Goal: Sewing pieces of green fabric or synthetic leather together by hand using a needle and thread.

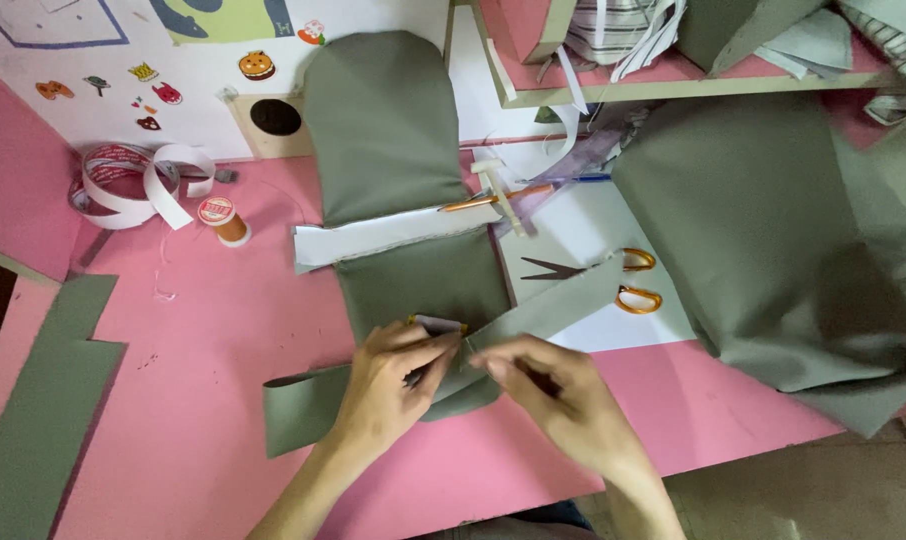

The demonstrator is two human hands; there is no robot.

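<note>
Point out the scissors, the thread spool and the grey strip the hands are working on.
scissors (pixel 635 279): head view, on the orange handles.
thread spool (pixel 225 221): head view, on its orange side.
grey strip (pixel 553 308): head view, on the stretch right of the hands.

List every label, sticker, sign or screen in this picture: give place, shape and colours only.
Thread spool: left of the grey fabric, round red-and-white top label.
Stickers: white board, top left, small orange, red and yellow cartoon shapes.
Tape roll: far left, white with red print.
No screens.
</note>
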